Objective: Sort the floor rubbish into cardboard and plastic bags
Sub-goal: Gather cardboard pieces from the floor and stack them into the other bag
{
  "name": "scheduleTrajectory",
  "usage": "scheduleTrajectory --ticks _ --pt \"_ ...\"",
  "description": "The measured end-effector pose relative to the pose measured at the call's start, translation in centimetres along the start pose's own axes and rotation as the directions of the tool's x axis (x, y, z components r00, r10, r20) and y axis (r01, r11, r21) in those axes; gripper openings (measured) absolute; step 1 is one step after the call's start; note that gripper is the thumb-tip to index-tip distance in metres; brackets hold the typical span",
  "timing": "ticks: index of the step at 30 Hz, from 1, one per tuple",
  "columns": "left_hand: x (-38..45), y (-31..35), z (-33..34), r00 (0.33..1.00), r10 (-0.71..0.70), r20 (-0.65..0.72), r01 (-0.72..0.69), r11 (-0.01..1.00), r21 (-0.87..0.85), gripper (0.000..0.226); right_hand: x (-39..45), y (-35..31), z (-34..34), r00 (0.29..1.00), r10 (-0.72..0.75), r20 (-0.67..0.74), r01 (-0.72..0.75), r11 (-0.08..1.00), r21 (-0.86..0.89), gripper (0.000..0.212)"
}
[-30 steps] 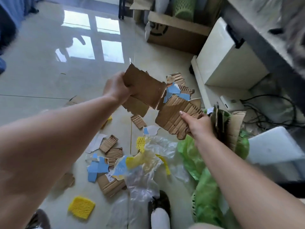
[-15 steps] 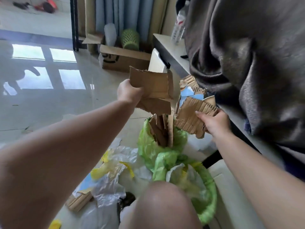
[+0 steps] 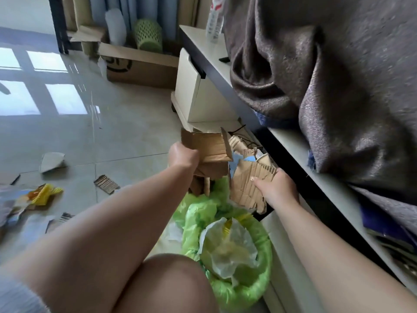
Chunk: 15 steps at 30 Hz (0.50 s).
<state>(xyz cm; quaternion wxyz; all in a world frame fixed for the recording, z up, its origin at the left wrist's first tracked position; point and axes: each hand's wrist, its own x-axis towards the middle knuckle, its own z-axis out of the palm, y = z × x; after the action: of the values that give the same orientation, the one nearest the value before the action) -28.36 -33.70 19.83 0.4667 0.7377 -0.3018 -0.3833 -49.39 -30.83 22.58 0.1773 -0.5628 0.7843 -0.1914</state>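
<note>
The far green bag [image 3: 216, 193] is sitting mostly hidden behind cardboard held above it: left hand [image 3: 182, 154] is gripping smooth brown pieces [image 3: 207, 145], right hand [image 3: 275, 188] is pinching a corrugated sheet [image 3: 246, 186]. A nearer green bag [image 3: 248, 283] is holding plastic; a knee [image 3: 171, 285] is blocking its edge.

A home living room: glossy tiled floor [image 3: 117, 123], curtains [image 3: 135, 10], low white cabinet [image 3: 198, 96].

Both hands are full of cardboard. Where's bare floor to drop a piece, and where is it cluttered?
Free: the glossy tiles between the torn cardboard scrap, the brown box and the white cabinet. Crowded: far left by the yellow plastic, and below the left hand and right hand, where green bags fill the floor.
</note>
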Motion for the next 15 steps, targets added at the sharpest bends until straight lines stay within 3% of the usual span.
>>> scheduleTrajectory --ticks 3,6,11,15 --pt "1.1 -1.1 -0.1 0.998 -0.042 -0.044 0.042 0.999 0.002 0.033 0.9 0.7 1.1 1.000 0.028 0.003 -0.028 0.999 -0.030 0.038" --pt "0.9 -1.1 0.6 0.998 -0.060 -0.003 0.060 0.998 0.003 0.043 1.7 0.2 1.5 1.000 0.013 0.000 -0.013 0.993 -0.116 0.040" --pt "-0.9 -0.3 2.6 0.983 0.020 0.182 0.000 0.994 -0.111 0.047 4.0 -2.3 2.9 0.995 -0.061 0.074 0.079 0.959 -0.272 0.036" --pt "-0.3 -1.4 3.3 0.910 0.055 0.411 0.049 0.970 -0.238 0.053 5.5 -3.9 4.7 0.975 -0.050 0.217 0.127 0.926 -0.355 0.030"
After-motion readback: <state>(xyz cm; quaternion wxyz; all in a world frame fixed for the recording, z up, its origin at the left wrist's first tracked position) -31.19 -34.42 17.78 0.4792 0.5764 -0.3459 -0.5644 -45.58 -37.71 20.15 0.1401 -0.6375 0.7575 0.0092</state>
